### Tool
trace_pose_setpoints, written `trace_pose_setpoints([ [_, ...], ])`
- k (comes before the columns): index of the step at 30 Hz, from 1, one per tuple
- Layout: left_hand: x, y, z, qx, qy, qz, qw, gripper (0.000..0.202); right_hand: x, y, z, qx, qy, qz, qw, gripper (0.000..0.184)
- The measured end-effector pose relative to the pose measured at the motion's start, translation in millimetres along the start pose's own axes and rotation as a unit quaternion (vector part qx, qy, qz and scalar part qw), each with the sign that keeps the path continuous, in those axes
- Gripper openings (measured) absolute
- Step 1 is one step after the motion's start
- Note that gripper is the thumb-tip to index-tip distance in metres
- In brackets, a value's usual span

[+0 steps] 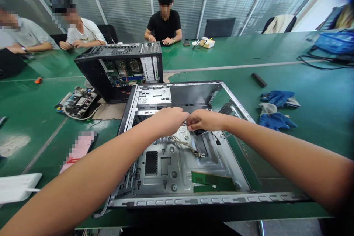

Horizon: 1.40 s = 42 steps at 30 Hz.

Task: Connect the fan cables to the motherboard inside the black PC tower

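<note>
An open, gutted grey computer case lies flat on the green table in front of me. Both my hands meet above its middle. My left hand is closed in a pinch, and my right hand is closed facing it; between them runs a thin wire. A twisted bundle of grey cable trails from under my hands down onto the case floor. Two green memory sticks lie loose on the case floor near the front edge.
A second black case with its motherboard stands behind. A loose circuit board lies to the left, blue gloves to the right, a white box at near left. Three people sit at the far side.
</note>
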<state>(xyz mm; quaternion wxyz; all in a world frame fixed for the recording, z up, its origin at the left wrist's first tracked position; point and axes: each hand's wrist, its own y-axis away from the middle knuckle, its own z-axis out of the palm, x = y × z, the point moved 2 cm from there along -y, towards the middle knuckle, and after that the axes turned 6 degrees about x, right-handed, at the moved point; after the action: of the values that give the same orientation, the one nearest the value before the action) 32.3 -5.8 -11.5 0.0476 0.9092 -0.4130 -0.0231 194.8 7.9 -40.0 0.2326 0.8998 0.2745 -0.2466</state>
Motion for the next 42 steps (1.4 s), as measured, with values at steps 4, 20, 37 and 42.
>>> trace_pose_setpoints([
  [4, 0, -3, 3.4, 0.001, -0.007, -0.001, 1.0, 0.021, -2, 0, 1, -0.007, -0.015, -0.013, 1.0, 0.01],
  [20, 6, 0, -9.5, -0.03, -0.024, 0.009, 0.999, 0.03, -2, 1, 2, -0.02, -0.078, -0.052, 0.995, 0.01],
  [37, 4, 0, -9.2, -0.045, -0.015, -0.005, 0.999, 0.025, -10, -1, 3, 0.0, -0.038, -0.017, 0.999, 0.01],
  [42, 3, -1, -7.4, -0.049, -0.015, 0.0, 0.999, 0.026, -8, -2, 4, -0.009, -0.047, -0.025, 0.999, 0.01],
])
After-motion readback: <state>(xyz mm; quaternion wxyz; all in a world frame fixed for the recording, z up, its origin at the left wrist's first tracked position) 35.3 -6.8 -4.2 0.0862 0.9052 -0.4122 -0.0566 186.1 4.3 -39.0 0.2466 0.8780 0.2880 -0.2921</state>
